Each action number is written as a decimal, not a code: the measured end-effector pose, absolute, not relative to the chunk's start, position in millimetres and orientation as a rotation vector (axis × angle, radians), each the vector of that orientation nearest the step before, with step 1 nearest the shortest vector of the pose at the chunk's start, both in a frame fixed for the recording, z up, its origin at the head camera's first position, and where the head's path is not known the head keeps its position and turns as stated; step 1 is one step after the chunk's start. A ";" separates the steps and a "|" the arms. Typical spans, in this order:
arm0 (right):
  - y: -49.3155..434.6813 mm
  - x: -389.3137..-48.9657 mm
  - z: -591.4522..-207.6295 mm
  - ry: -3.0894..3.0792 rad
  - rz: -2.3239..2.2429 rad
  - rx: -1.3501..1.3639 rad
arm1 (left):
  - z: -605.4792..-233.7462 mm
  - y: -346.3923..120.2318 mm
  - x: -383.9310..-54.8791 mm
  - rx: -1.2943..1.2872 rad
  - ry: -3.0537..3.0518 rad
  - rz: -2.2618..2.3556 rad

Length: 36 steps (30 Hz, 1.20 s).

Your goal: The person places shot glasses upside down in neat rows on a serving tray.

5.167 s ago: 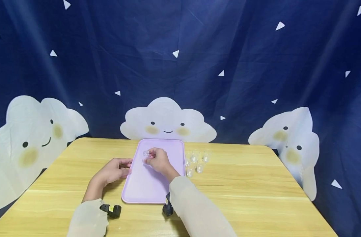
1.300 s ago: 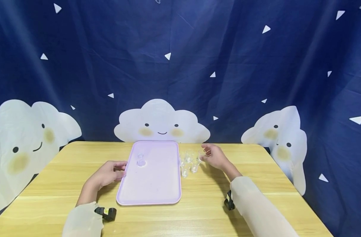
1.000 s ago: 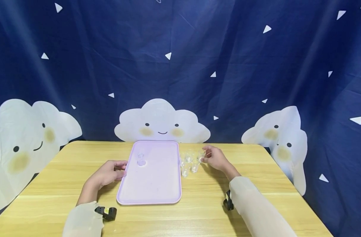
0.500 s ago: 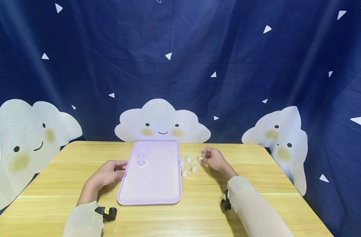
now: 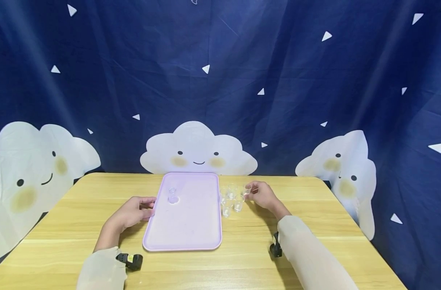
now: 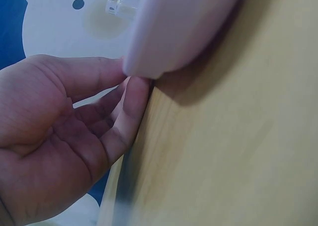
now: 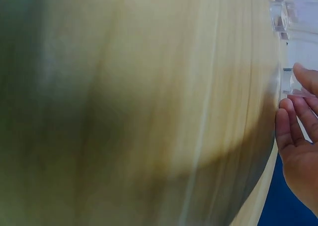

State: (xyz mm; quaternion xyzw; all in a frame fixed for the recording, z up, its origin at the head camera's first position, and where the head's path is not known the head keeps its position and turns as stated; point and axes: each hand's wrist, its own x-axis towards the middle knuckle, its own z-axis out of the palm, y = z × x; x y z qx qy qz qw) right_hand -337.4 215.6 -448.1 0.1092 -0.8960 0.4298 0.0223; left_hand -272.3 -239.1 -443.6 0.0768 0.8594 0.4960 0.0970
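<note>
My left hand (image 5: 131, 211) pinches the left rim of a lilac tray (image 5: 184, 233), which lies on the wooden table; the left wrist view shows the thumb and fingers at that rim (image 6: 144, 62). One small clear shot glass (image 5: 173, 197) stands upright on the tray's upper left part. Right of the tray, my right hand (image 5: 263, 195) pinches another shot glass (image 5: 247, 189) between thumb and fingers, at table level. Several similar glasses (image 5: 238, 203) stand close together between that hand and the tray. In the right wrist view, the right hand (image 7: 303, 131) is partly cut off.
The light wooden table (image 5: 314, 241) has rounded far corners. Behind it hangs a dark blue curtain (image 5: 191, 60) with white clouds and triangles. Both sleeves carry a black wrist camera (image 5: 133, 262).
Since the oldest frame, my right hand has put a glass on the tray and moved right to another glass, now pinched. The left hand stays at the rim. Almost nothing moves in the last half second.
</note>
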 end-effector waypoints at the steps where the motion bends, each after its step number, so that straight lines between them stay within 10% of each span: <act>1: 215.8 -337.5 -447.4 -2.778 1.323 0.335 | -443.5 -238.8 -272.3 0.220 2.544 1.473; 36: 182.6 -336.1 -387.3 -2.735 1.104 0.667 | -446.3 -238.4 -273.6 0.191 2.546 1.471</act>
